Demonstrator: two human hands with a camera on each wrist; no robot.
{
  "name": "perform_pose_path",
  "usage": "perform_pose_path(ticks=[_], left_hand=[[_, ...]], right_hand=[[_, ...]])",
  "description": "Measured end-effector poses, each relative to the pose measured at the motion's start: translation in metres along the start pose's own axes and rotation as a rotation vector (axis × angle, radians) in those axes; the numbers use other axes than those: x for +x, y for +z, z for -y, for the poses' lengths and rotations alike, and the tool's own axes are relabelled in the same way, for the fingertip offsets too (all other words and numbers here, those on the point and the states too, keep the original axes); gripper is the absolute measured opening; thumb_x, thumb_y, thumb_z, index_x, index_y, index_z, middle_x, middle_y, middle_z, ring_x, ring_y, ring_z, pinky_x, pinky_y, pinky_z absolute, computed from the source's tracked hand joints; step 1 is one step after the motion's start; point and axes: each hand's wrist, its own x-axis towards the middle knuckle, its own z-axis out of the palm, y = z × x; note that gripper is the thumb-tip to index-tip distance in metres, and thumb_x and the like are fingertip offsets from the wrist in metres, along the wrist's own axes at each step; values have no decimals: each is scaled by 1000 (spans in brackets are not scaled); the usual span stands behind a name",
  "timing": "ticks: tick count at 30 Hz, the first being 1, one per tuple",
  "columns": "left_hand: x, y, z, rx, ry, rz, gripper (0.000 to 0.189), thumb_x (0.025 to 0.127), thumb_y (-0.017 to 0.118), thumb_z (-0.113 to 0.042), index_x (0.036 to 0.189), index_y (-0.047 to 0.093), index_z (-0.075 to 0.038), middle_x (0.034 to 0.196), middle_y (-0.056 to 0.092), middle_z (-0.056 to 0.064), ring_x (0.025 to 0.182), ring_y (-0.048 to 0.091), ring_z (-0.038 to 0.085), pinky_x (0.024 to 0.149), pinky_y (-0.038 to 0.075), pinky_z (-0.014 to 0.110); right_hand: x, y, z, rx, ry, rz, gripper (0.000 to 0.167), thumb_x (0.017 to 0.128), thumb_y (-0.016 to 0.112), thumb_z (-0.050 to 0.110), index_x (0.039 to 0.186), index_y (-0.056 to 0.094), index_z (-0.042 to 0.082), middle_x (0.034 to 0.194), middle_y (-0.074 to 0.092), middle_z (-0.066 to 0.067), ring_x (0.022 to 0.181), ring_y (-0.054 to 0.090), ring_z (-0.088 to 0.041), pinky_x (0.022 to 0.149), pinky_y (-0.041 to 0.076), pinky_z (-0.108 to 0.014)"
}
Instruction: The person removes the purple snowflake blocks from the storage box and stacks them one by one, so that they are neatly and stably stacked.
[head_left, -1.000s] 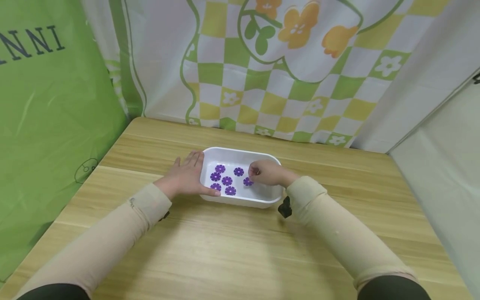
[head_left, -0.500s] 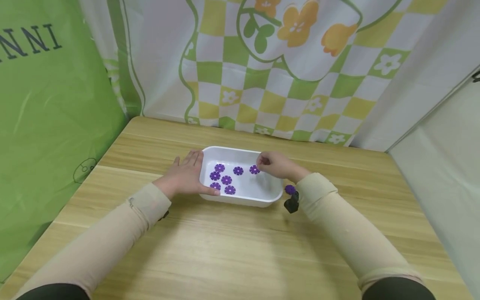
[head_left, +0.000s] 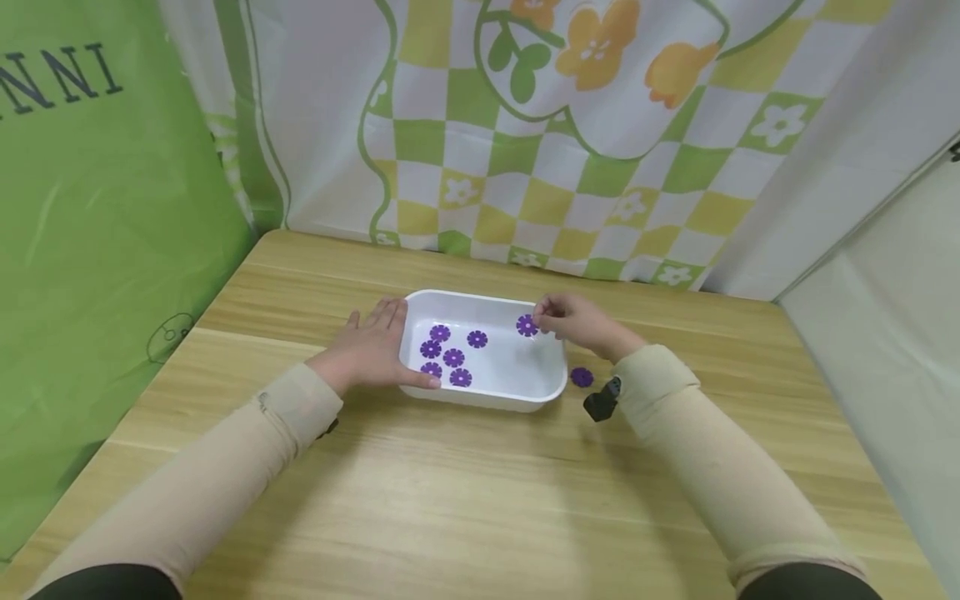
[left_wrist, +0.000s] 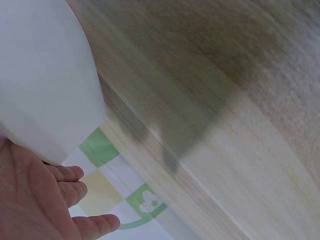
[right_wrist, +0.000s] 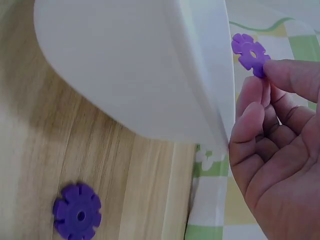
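Observation:
A white plastic tub [head_left: 517, 367] with several purple notched discs [head_left: 453, 357] lying in its left half stands on the table. Along the tub's left end rests my left hand [head_left: 375, 350], fingers straight, thumb over the near rim. My right hand [head_left: 577, 321] pinches a purple notched disc [right_wrist: 250, 52] between thumb and finger, above the tub's far right corner. The pinched disc has a hole in its middle and slots round its edge. Another purple disc [right_wrist: 77, 212] lies on the table just right of the tub.
The wooden table [head_left: 450, 492] reaches to a checked, flowered curtain [head_left: 517, 183] at the back. Green fabric [head_left: 105, 250] hangs at the left, pale fabric [head_left: 892, 275] at the right. A black wrist device [head_left: 602, 402] sits under the right sleeve.
My right hand has lifted a disc from the tub and carried it right and back toward the far right corner. The disc on the table has come into sight. My left hand has stayed put.

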Motion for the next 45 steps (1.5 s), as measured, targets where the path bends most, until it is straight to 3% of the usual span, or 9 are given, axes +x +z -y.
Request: perform_pose_path(ticks=[7, 17, 23, 35, 45], left_hand=[[1, 0, 0, 7, -1, 4, 149, 69, 60, -94, 161, -1, 6, 169, -3, 24, 156, -2, 39, 122, -2, 64], [2, 2, 2, 0, -9, 10, 149, 69, 59, -95, 162, -2, 4, 170, -5, 23, 157, -4, 37, 122, -2, 63], [0, 1, 0, -7, -11, 2, 145, 72, 63, -89, 162, 0, 6, 169, -3, 25, 157, -2, 39, 122, -2, 63], [-1, 1, -1, -7, -4, 4, 146, 72, 62, -90, 161, -1, 7, 169, -3, 25, 156, -2, 40, 121, -3, 64], [3, 4, 1, -22, -1, -10, 149, 71, 63, -91, 161, -2, 8, 170, -4, 24, 156, -4, 40, 121, -4, 65]], right_hand=[[-8, -10, -9, 39, 16, -6, 13, 105, 57, 10, 108, 59, -3, 98, 62, -9, 92, 57, -21, 83, 53, -38], [-19, -19, -25, 103, 33, -40, 17, 106, 53, 7, 115, 57, -8, 101, 61, -10, 98, 56, -25, 89, 52, -41], [-25, -22, -32, 145, 32, -38, 19, 106, 53, 7, 117, 55, -8, 103, 61, -8, 100, 56, -26, 86, 51, -34], [-41, -30, -53, 345, 65, -97, 10, 105, 52, 6, 110, 53, -2, 97, 56, 1, 92, 53, -13, 81, 49, -26], [-53, -37, -68, 355, 142, -90, 8, 106, 53, 10, 109, 54, 2, 96, 55, 2, 95, 53, -15, 85, 49, -28]])
